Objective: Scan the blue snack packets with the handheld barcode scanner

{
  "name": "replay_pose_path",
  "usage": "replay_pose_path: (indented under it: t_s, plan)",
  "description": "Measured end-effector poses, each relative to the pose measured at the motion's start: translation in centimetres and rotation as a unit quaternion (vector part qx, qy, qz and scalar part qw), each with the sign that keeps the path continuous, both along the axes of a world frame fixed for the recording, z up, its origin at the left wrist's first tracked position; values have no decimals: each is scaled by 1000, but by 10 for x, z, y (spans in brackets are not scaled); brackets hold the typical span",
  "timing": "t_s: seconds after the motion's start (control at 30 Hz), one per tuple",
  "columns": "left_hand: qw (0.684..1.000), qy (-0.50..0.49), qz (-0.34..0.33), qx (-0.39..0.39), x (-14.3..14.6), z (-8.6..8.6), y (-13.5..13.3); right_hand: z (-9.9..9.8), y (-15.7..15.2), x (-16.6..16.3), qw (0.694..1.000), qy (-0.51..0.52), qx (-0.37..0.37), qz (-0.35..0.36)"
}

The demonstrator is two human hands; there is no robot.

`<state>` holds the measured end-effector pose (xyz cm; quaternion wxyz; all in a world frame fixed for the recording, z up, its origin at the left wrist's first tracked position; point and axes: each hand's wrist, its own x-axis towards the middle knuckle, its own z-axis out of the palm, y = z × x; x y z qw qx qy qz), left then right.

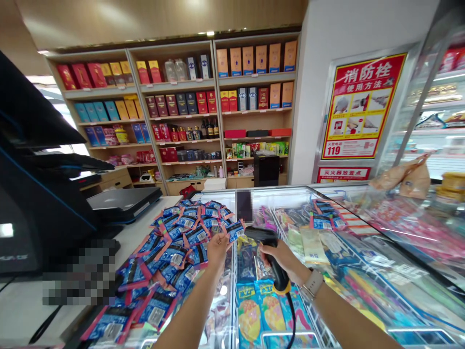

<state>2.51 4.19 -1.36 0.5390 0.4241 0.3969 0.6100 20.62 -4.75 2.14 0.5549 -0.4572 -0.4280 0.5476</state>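
Note:
My left hand (217, 249) pinches the edge of a small blue and pink packet (235, 230), label side up. A black barcode scanner (264, 235) with a yellow-ended handle is gripped in my right hand (281, 256), its head close to the right side of that packet. Its cord runs down toward the bottom edge. A heap of similar blue packets (187, 224), many with barcodes showing, spreads to the left of my left hand over the counter and the freezer's glass top. Below both hands lie bagged ice creams (259, 308) inside the freezer.
A dark monitor (43, 194) and a black device (125, 201) stand on the white counter at left. Several more blue packets (323, 220) lie to the right on the freezer. Behind are shelves of boxed bottles (189, 104) and a red wall sign (363, 106).

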Motion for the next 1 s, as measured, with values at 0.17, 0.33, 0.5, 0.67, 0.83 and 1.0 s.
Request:
replay_pose_path:
  t_s: [0.17, 0.33, 0.5, 0.67, 0.83, 1.0]
  plan:
    - [995, 93, -40, 17, 7, 4, -2, -8, 2, 34, 983, 170, -44, -52]
    - [986, 109, -118, 34, 69, 14, 6, -13, 7, 76, 940, 309, -44, -136]
    - [971, 124, -200, 38, 185, 17, 11, -6, 13, 129, 917, 316, 17, -243]
    - [953, 185, -230, 67, 283, 11, 5, -13, 17, 188, 847, 282, 40, -449]
    - [910, 330, -169, 186, 309, 11, 2, -19, 19, 211, 789, 286, 7, -544]
    - [887, 362, -195, 212, 265, 20, 2, -6, 19, 190, 823, 300, 29, -481]
